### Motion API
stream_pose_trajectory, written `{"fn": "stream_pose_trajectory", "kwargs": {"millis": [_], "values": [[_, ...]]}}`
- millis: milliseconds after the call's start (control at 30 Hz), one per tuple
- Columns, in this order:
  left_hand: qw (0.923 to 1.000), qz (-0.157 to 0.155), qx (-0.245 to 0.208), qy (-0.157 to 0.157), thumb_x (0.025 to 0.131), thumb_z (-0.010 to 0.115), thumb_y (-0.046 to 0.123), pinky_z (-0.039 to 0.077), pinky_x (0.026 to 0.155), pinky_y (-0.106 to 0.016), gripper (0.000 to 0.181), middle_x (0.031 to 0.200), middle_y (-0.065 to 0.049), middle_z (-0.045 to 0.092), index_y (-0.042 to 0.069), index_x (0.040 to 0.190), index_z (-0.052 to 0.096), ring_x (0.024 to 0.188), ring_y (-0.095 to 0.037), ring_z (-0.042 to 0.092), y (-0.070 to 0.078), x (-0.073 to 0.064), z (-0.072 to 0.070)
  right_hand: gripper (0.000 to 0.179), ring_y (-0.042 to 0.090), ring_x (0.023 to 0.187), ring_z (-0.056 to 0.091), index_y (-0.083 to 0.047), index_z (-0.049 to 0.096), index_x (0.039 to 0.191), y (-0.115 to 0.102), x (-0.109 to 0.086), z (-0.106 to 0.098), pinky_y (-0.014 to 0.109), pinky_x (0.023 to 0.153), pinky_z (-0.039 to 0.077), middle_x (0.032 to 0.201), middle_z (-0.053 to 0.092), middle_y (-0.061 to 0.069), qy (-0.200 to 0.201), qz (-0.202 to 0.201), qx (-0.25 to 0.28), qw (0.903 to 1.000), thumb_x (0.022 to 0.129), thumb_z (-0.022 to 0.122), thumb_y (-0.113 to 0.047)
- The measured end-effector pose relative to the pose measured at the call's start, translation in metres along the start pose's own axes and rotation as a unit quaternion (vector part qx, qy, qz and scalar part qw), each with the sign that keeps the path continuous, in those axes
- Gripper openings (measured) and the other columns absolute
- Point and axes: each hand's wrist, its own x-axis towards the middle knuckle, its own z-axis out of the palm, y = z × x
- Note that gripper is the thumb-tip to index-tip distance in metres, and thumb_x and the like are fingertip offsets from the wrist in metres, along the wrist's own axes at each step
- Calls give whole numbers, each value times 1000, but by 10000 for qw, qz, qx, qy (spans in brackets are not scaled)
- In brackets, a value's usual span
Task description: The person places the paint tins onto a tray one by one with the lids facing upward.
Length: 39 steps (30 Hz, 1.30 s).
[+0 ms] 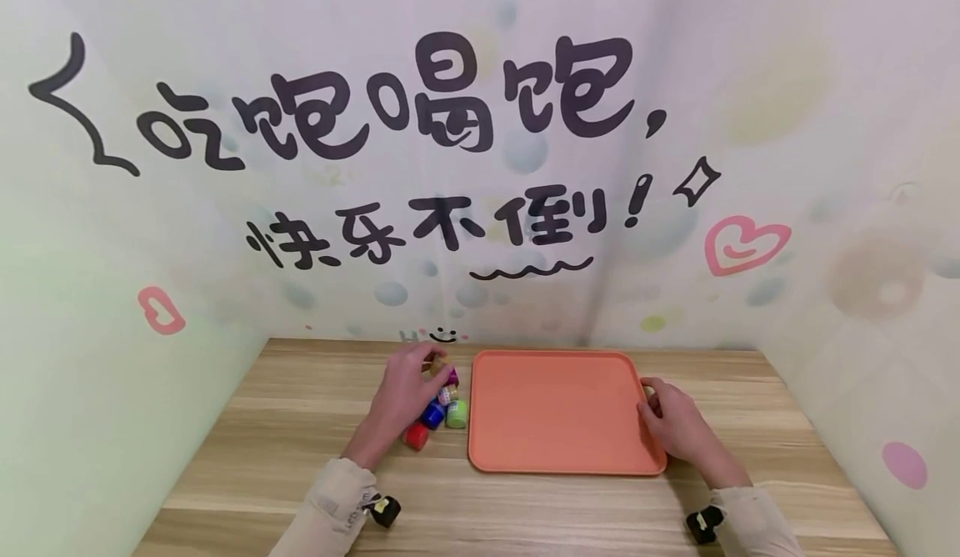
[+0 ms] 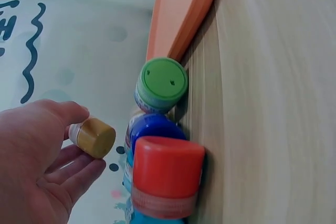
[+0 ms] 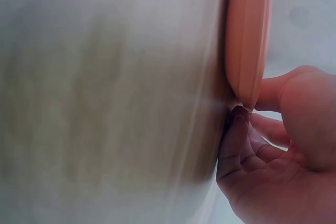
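Note:
My left hand (image 1: 401,394) is at the left of the tray, pinching a small gold-capped bottle (image 2: 95,138) between thumb and fingers. In the left wrist view this bottle is tilted and apart from a cluster of similar small bottles. A green one (image 1: 456,414) stands closest to the tray's left edge. Beside it are a dark blue one (image 1: 432,413) and a red one (image 1: 416,435); a purple one (image 1: 452,377) is partly behind my fingers. My right hand (image 1: 678,424) grips the right rim of the orange tray (image 1: 555,411), thumb above and fingers at the edge.
The wooden table (image 1: 570,511) runs back to a printed curtain (image 1: 480,307) with black lettering. Similar pale walls flank it on both sides. Black wrist cameras sit below each hand, at the sleeves.

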Motion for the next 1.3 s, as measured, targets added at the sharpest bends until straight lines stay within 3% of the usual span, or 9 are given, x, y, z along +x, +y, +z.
{"fn": "stream_pose_trajectory", "kwargs": {"millis": [333,533,900,1300], "values": [[9988,235,-436,-36,88,76,11,61,70,-35,12,91,-8,70,7,98,71,80,-22,67,11,4,10,43,11,68,52,8,50,135,-1,0,0,24,59,46,82,61,3,-46,109,78,9999,98,62,-10],[9951,138,-945,-253,90,73,13,62,76,-33,13,102,-11,69,4,100,71,85,-18,70,15,6,18,44,12,66,51,7,51,136,-4,-2,-1,24,58,44,81,60,3,-67,279,124,9995,98,62,-12],[9924,22,-1139,-474,92,71,16,63,75,-36,15,123,-13,69,5,104,73,91,-19,73,19,12,27,43,12,67,50,6,52,136,-1,0,0,24,60,43,81,59,2,-32,227,41,9997,98,61,-13],[9908,318,-1258,-390,91,73,14,62,75,-28,14,102,-9,69,5,101,72,92,-19,70,26,13,42,43,11,64,51,7,51,135,1,1,1,24,57,43,78,60,1,47,47,-9,10000,98,61,-11]]}}
